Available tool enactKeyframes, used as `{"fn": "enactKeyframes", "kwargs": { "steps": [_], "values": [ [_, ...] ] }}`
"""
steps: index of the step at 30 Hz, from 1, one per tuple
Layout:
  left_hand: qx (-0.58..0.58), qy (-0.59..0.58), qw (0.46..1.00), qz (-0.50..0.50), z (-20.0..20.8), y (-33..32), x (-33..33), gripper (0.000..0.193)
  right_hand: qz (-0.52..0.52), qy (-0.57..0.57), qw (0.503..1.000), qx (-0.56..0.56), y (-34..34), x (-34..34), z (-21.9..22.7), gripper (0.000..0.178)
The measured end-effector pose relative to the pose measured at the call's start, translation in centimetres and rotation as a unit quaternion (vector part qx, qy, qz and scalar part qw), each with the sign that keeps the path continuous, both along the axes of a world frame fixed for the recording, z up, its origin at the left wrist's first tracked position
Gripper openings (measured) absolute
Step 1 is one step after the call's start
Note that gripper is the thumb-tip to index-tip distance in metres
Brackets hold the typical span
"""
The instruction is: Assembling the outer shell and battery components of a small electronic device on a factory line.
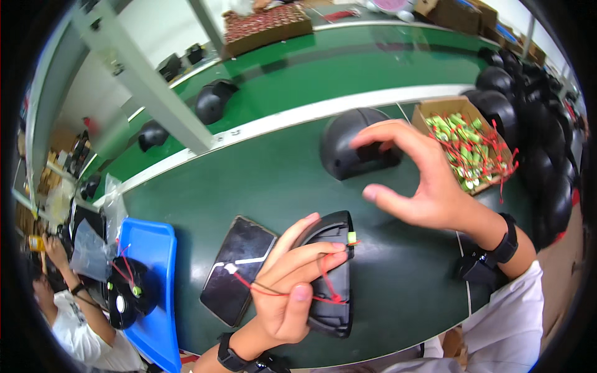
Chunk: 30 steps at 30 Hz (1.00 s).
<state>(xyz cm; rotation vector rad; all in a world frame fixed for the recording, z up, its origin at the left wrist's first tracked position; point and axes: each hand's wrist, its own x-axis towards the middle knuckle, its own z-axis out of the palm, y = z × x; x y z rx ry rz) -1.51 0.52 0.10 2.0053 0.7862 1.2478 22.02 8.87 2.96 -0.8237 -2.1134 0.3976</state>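
Observation:
My left hand point(280, 298) is closed around a black plastic shell point(333, 316), tilted with its ribbed inner side up. A small light-green cell point(352, 239) sits at the shell's upper edge. Red and dark wires point(264, 288) cross my left fingers and end in a white connector point(231, 268). With thumb and fingers apart, my right hand point(429, 177) hovers empty above the bench. Just beyond its fingertips stands a black dome-shaped shell point(348, 144). Below the left fingers, a flat dark glossy slab point(239, 255) rests on the bench.
An open cardboard box point(440, 107) holds many green cells with red wires. Black shells point(541, 161) are heaped at the right. A blue tray point(163, 239) stands at the left, near another person's raised hand point(57, 250). Beyond a metal post point(155, 87) runs a green belt point(348, 65).

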Motion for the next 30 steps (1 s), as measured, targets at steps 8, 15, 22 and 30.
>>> {"fn": "enactKeyframes", "kwargs": {
  "steps": [8,15,22,30],
  "values": [
    [0.087,-0.023,0.992,0.084,-2.1,0.4,0.6,0.030,-0.193,-0.196,0.959,0.068,1.2,1.1,-3.3,0.085],
    [0.110,-0.053,0.985,0.122,-2.2,0.6,0.2,0.028,-0.102,-0.172,0.973,-0.115,0.0,-0.1,-0.3,0.069],
    [0.104,-0.053,0.987,0.112,-1.9,0.9,0.6,0.028,-0.022,0.148,0.914,-0.378,-2.2,2.5,-0.5,0.052],
    [0.093,0.015,0.993,0.064,-1.0,0.9,-0.2,0.041,0.176,0.195,0.884,-0.388,-1.9,-1.8,-2.6,0.070]
  ]
}}
